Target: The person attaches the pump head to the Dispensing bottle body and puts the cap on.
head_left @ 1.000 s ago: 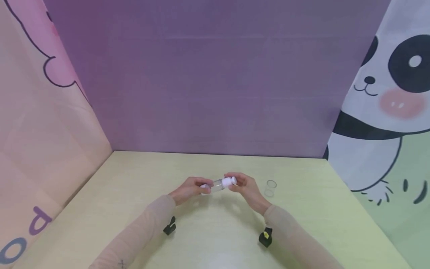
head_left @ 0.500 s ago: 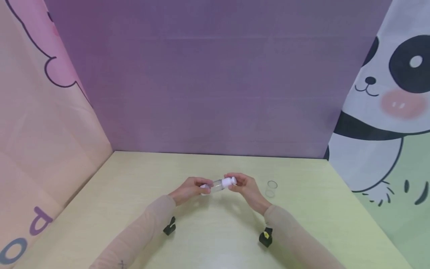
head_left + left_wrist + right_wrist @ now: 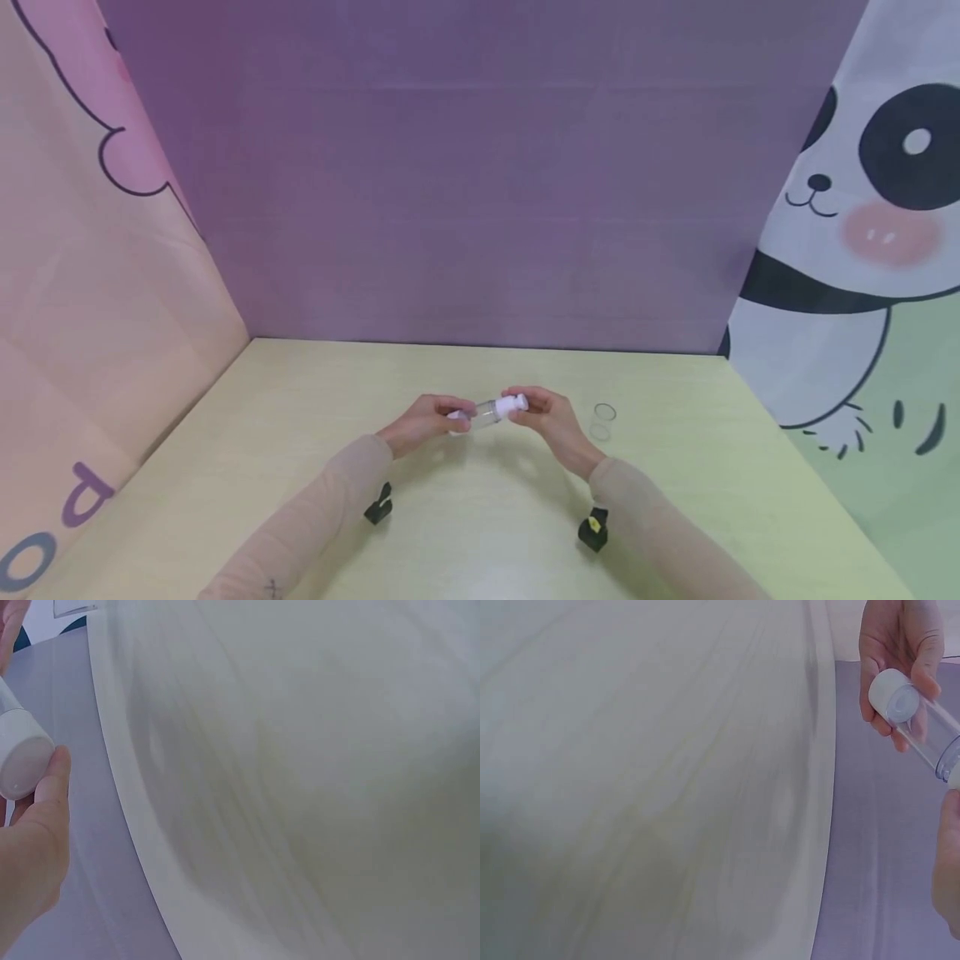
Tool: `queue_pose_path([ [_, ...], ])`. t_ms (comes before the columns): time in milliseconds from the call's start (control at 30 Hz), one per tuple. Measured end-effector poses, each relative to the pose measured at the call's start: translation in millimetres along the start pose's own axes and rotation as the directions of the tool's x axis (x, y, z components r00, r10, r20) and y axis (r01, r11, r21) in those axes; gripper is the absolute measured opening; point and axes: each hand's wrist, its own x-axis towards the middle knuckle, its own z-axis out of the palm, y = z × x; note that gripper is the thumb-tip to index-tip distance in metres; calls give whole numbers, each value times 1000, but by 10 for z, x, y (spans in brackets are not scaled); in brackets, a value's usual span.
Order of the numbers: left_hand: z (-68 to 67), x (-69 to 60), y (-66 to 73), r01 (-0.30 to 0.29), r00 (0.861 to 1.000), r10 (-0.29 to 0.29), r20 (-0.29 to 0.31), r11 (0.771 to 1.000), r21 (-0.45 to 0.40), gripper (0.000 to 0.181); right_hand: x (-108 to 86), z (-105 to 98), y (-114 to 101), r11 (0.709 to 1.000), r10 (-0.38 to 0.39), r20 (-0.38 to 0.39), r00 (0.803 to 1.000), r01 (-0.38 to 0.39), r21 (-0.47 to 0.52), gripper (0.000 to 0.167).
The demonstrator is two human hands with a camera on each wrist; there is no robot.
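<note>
A small clear bottle [image 3: 485, 414] with white ends is held above the table, tilted with its right end higher. My left hand [image 3: 422, 423] grips the lower end, thumb in front and fingers behind. At the upper end, my right hand [image 3: 551, 417] pinches the white top [image 3: 510, 406]. The left wrist view shows the round white base [image 3: 24, 754] between the left thumb and fingers. Through the transparent wall [image 3: 934, 739] in the right wrist view, the inside of the base shows. The right fingers are mostly cut off there.
Right of the right hand, a clear round cover or cup [image 3: 602, 422] rests on the pale table [image 3: 480, 517]. A purple backdrop [image 3: 480, 183] stands behind the table, with printed cloth sheets on both sides. Each wrist carries a black mount [image 3: 593, 530].
Both hands keep the bottle in nearly the same place and tilt. Only a very slight shift of the head view is visible.
</note>
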Motion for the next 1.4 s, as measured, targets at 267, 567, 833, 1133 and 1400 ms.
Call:
queue_pose_path([
  [267, -6, -12, 23, 9, 1000, -9, -8, 1000, -7, 33, -1, 8, 10, 1000, -1, -19, 1000, 1, -4, 38],
  [567, -2, -3, 11, 5, 1000, -5, -1, 1000, -9, 33, -26, 6, 14, 999, 38, -46, 998, -39, -30, 40],
  [833, 2, -8, 9, -7, 1000, 7, 4, 1000, -7, 33, -14, 1, 50, 999, 38, -63, 997, -39, -27, 39],
  [1133, 8, -22, 21, -1, 1000, 1, -2, 1000, 4, 33, -21, 1, 70, 999, 31, -44, 999, -33, -38, 48],
  [1400, -3, -28, 40, 10, 1000, -9, -8, 1000, 12, 32, -30, -25, 54, 1000, 22, -25, 999, -22, 6, 48],
])
